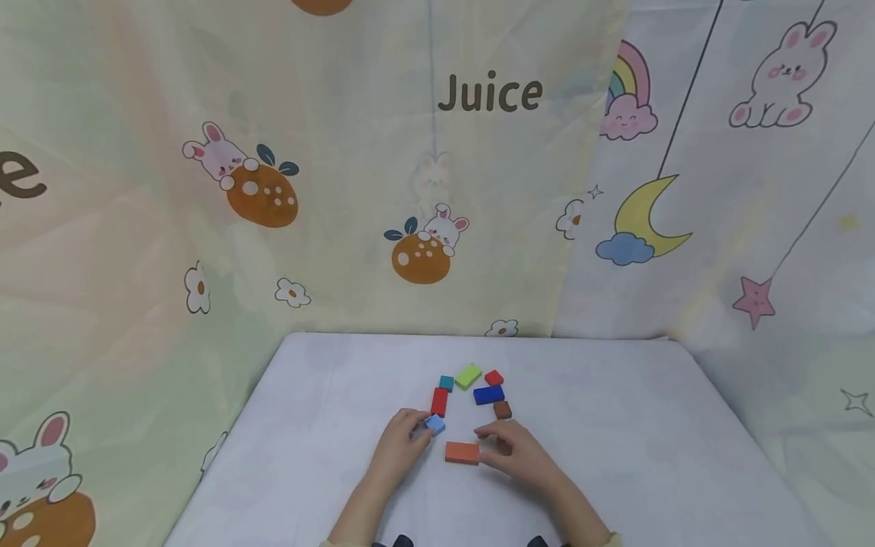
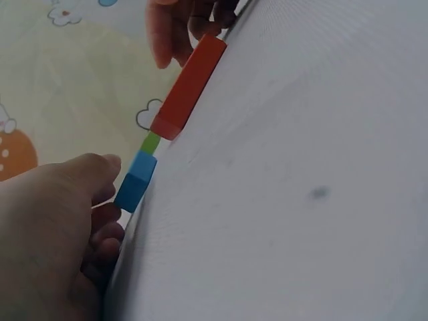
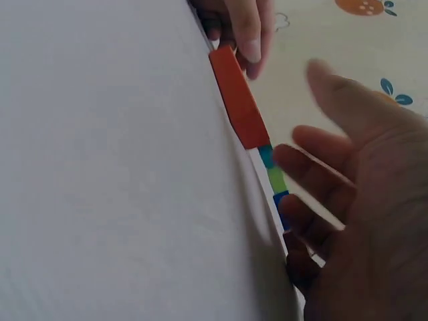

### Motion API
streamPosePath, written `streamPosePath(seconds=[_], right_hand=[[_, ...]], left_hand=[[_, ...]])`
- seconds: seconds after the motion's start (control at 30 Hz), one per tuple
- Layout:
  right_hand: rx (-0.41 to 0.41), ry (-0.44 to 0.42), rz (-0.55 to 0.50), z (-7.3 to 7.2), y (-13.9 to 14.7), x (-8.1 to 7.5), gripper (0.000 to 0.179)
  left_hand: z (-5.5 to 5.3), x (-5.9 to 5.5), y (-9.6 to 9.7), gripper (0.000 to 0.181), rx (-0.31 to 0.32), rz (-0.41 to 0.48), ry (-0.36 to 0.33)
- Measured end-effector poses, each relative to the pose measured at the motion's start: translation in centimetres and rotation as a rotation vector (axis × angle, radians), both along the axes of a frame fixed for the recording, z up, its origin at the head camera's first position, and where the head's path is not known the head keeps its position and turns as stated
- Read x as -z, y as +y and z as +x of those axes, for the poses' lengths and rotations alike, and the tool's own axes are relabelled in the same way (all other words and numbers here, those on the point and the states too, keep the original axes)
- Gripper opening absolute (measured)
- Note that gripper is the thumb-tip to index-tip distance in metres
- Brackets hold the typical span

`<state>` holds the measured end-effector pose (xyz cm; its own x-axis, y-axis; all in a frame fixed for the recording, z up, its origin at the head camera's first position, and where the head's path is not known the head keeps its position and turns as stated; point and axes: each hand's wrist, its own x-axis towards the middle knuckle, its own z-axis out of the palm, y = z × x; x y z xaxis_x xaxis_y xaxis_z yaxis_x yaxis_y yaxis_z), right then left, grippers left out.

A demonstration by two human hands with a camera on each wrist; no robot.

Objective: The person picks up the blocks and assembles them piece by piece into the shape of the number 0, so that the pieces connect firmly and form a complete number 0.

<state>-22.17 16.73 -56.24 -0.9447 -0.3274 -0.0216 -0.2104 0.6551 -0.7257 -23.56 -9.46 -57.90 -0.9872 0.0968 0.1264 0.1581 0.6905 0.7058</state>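
Observation:
In the head view several coloured blocks lie in a rough ring on the white table. My left hand (image 1: pixel 402 444) pinches a light blue block (image 1: pixel 436 425) at the ring's near left; the left wrist view shows thumb and fingers at the end of this blue block (image 2: pixel 136 182). An orange block (image 1: pixel 462 453) lies nearest to me. Beside its right end is my right hand (image 1: pixel 518 453), thumb and fingers apart with nothing between them. Just beyond those fingers sits a brown block (image 1: pixel 502 410). A long red block (image 1: pixel 440 402) lies right past the light blue one.
On the ring's far side are a teal block (image 1: pixel 446 383), a lime green block (image 1: pixel 468 376), a small red block (image 1: pixel 494 377) and a dark blue block (image 1: pixel 488 394). Printed cloth (image 1: pixel 342 251) hangs behind the back edge of the white table (image 1: pixel 615 425).

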Motion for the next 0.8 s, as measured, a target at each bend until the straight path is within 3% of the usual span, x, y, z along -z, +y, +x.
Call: streamPosePath(seconds=[0.13,0.4,0.8], right_hand=[[-0.054,-0.010,0.035,0.03,-0.14,0.53,0.044],[-0.015,0.023,0.096,-0.06,-0.72,0.93,0.034],[0.007,0.050,0.147,0.02,-0.84,0.85,0.029]], left_hand=[[-0.16,0.18,0.28,0.040,-0.013,-0.036,0.013],[-0.46,0.21,0.76,0.037,-0.039,-0.104,0.079],[-0.28,0.26,0.56,0.035,0.001,-0.117,0.068]])
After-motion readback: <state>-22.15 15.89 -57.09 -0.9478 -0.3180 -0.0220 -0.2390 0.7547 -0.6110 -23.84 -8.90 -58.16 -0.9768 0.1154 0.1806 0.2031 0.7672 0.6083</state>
